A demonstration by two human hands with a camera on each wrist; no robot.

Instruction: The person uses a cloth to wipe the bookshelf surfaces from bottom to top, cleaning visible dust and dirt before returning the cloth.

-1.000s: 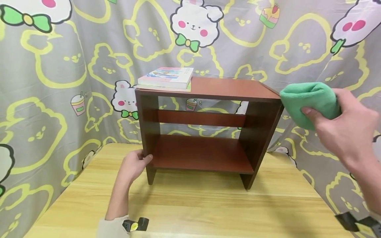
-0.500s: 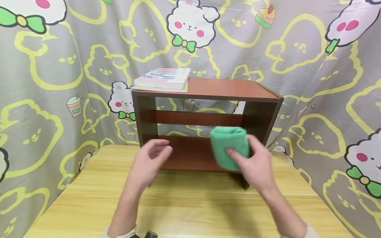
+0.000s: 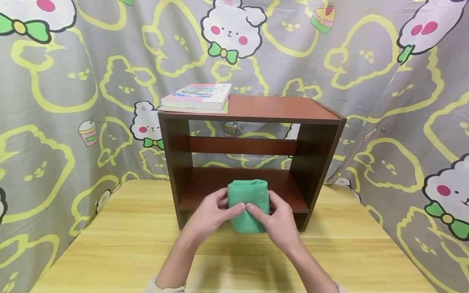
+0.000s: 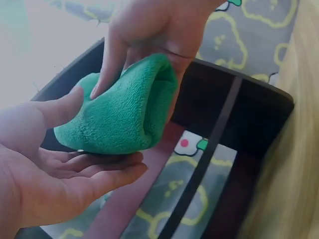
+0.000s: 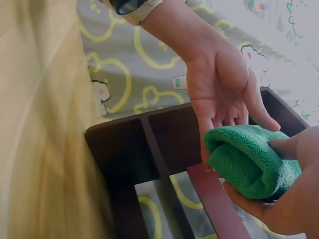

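Observation:
A folded green plush cloth (image 3: 248, 193) is held between both hands in front of the lower shelf of a dark brown wooden shelf unit (image 3: 318, 162). My right hand (image 3: 281, 221) grips it from the right, thumb on the near face and fingers behind. From the left, my left hand (image 3: 211, 211) pinches it, the thumb on its near face, close to the other thumb. In the left wrist view, the left fingers pass under the cloth (image 4: 117, 117) while the thumb rests at its side. The cloth's rolled layers show at its end in the right wrist view.
The shelf unit stands on a light wooden table (image 3: 110, 244). At its top left lies a thick book (image 3: 198, 97) with a pastel cover, over a thinner one. A grey curtain (image 3: 121, 24) with yellow outlines and cartoon animals hangs behind and on both sides.
My right hand has brought the cloth from the unit's upper right corner down to the middle. My left hand has let go of the unit's left side and taken hold of the cloth.

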